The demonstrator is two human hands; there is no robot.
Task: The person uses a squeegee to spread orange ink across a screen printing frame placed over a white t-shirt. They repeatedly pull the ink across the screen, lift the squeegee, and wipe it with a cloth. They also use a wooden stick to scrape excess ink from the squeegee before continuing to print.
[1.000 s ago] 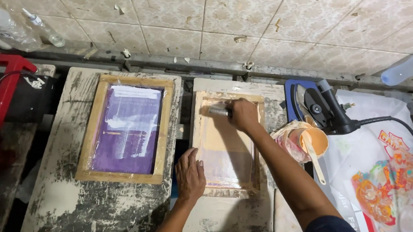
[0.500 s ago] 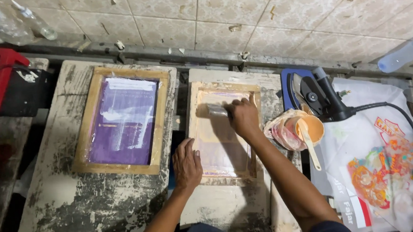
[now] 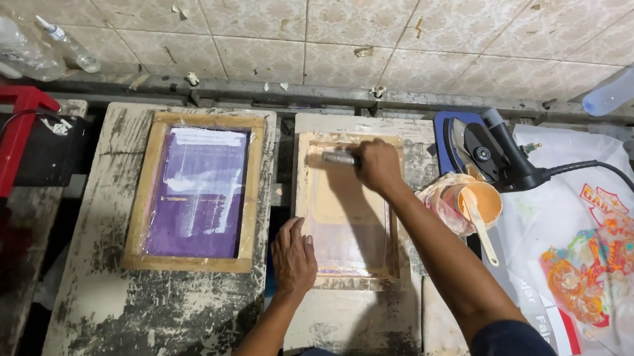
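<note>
Right hand (image 3: 378, 165) grips a squeegee (image 3: 339, 157) on the wooden screen frame (image 3: 304, 201); left hand (image 3: 293, 255) presses it flat, open

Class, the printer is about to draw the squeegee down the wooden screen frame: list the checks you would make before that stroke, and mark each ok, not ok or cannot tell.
1. Squeegee sits at the far end of the screen frame: ok.
2. Right hand grips the squeegee: ok.
3. Left hand presses flat on the frame's near left corner to steady it: ok.
4. Path down the mesh free of objects: ok, only the forearm's shadow shows.
5. Enough ink ahead of the blade: cannot tell.
6. Ink cup with its spoon stands off the frame, to the right: ok.
</note>
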